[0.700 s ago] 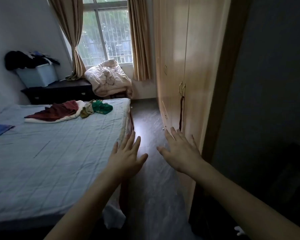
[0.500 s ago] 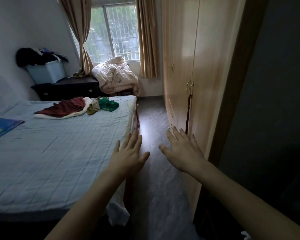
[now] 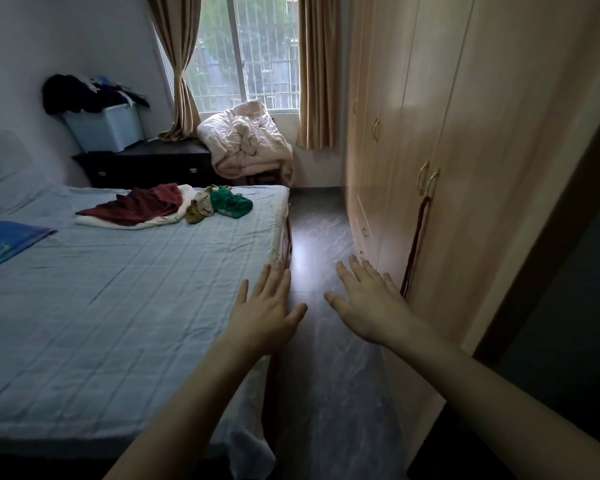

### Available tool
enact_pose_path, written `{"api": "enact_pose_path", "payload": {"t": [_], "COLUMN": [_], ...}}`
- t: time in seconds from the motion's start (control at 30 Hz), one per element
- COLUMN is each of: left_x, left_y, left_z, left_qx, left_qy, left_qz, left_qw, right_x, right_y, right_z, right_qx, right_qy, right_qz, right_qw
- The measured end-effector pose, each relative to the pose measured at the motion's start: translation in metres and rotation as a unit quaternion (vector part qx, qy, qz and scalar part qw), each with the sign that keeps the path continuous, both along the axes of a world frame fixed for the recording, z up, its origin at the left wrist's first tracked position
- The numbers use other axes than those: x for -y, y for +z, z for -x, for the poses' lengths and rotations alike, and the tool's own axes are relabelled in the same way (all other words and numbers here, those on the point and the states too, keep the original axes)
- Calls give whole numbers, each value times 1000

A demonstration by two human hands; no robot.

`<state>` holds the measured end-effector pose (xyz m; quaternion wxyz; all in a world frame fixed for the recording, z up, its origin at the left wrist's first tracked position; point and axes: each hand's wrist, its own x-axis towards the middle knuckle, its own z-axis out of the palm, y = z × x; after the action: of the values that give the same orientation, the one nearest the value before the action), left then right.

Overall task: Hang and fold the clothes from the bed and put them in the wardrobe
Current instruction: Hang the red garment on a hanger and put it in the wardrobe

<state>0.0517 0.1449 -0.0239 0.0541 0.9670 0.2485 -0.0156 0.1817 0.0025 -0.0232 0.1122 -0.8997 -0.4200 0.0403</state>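
A small heap of clothes lies at the far end of the bed point(image 3: 118, 306): a dark red garment point(image 3: 139, 204) on a white one point(image 3: 125, 224), an olive piece point(image 3: 198, 209) and a green one point(image 3: 229, 204). The tall light-wood wardrobe point(image 3: 465, 168) lines the right wall, its doors closed, a red strap point(image 3: 414, 244) hanging from a door. My left hand point(image 3: 265, 311) hovers flat, fingers spread, over the bed's near right corner. My right hand point(image 3: 368, 303) is stretched out flat above the floor beside the wardrobe. Both hold nothing.
A narrow grey floor aisle point(image 3: 319, 237) runs between bed and wardrobe. At the far wall stand a dark dresser point(image 3: 146, 168) with a blue bin point(image 3: 104, 128) piled with dark clothes, and a crumpled cream duvet point(image 3: 246, 140) under the window. A blue item point(image 3: 4, 242) lies at the bed's left.
The view has moved forward and turned slightly left, so bed, clothes and wardrobe look closer. Both hands stay outstretched, flat and empty.
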Motion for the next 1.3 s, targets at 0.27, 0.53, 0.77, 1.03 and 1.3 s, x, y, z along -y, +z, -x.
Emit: {"api": "enact_pose_path", "payload": {"t": [0.27, 0.53, 0.77, 1.03, 1.3], "left_x": [-112, -165, -191, -226, -245], "left_y": [7, -2, -4, 7, 25], "left_z": [-34, -75, -124, -205, -319], "left_qx": [22, 3, 6, 12, 11], "left_qy": [0, -36, -54, -47, -49], "left_qz": [2, 26, 21, 4, -7], "left_qw": [1000, 999, 998, 999, 999], "right_x": [-114, -160, -181, -206, -226], "right_y": [-1, -3, -1, 15, 25], "right_z": [-26, -68, -126, -213, -323], "right_qx": [12, 18, -10, 4, 5], "right_qy": [8, -24, -34, -17, -6], "right_qz": [18, 22, 13, -11, -19], "right_qw": [1000, 999, 999, 1000, 1000]}}
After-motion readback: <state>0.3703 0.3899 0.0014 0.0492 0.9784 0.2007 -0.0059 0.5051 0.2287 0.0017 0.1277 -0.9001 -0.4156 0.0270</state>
